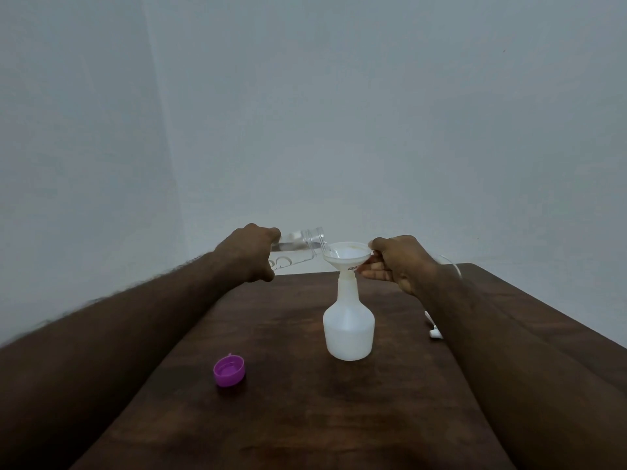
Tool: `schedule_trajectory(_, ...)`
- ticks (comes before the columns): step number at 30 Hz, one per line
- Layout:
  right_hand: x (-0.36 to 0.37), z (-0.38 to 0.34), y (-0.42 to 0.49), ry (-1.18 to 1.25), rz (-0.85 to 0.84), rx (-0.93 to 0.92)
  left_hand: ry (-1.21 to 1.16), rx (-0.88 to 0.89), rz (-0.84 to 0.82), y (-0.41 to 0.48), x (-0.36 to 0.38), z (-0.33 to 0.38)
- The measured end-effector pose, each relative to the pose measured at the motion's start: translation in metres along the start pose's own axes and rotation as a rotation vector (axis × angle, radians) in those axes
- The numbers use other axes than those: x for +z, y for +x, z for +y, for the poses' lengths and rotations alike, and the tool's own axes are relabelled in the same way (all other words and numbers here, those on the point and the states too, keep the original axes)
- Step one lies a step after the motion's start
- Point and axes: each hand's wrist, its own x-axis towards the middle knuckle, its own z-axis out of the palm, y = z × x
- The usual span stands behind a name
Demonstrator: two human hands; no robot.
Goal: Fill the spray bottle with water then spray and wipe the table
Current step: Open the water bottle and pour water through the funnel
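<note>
- Head view, far left: the left hand [249, 254] is clenched around a clear water bottle [298, 247], tipped nearly level, its open mouth just over the near rim of the funnel.
- Lower down, a purple cap [229, 370] lies open side up on the dark wooden table [305, 418], well apart from the pouring.
- At centre, a white funnel [346, 254] sits in the neck of the white spray bottle [349, 325], which stands upright on the table.
- Judging by this, filling is under way; tilting slowly should keep the stream inside the funnel and stop it backing up.
- To the right, the right hand [398, 262] pinches the funnel's rim, steadying it; holding it upright matters.
- Farther right, a white piece with thin tubing [434, 332], probably the sprayer head, lies mostly hidden behind the forearm.
</note>
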Motion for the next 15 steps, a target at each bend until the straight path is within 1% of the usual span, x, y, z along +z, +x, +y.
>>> schedule_trajectory(15,0.0014,-0.0001,0.0007,-0.005,0.008,-0.003,-0.008,-0.007,0.007,0.0011,0.0012,-0.0007)
